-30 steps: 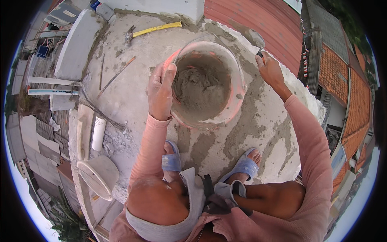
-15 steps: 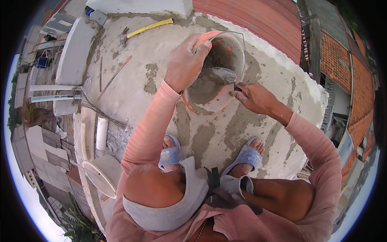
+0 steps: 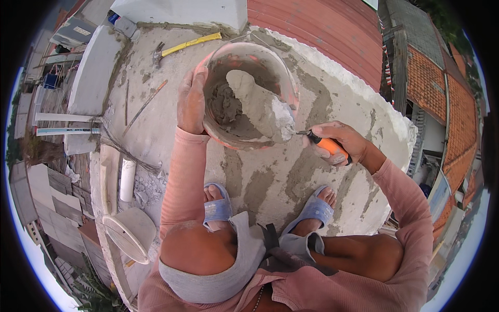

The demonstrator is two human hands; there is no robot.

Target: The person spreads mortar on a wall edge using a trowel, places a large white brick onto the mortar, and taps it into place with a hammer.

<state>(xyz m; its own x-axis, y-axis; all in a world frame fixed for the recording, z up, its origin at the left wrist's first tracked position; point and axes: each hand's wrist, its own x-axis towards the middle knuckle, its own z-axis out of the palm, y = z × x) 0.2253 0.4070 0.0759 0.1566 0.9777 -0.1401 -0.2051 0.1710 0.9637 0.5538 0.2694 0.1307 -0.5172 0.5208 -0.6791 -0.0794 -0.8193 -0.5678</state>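
Note:
A pale, pink-streaked bucket point(image 3: 290, 78) holds grey wet mortar point(image 3: 223, 104) and has its wire handle raised. My left hand point(image 3: 192, 99) is closed on the bucket's left rim. My right hand point(image 3: 333, 143) grips the orange-and-black handle point(image 3: 330, 146) of a trowel at the bucket's lower right. The trowel's blade point(image 3: 283, 122), heaped and smeared with mortar, reaches up and left across the bucket's mouth. My feet in blue slippers rest on the mortar-stained concrete below the bucket.
A yellow-handled hammer point(image 3: 189, 44) lies at the upper left, near two thin rods point(image 3: 145, 106). White pipe point(image 3: 127, 179), rubble, tie wire and a white bucket point(image 3: 127, 234) are at the left. The slab's rough edge point(image 3: 403, 130) borders lower tiled and metal roofs point(image 3: 426, 78).
The bucket has swung back upright from its earlier tilt, with my left hand moving left and down. My right hand has turned and drawn down-right, lifting mortar on the trowel.

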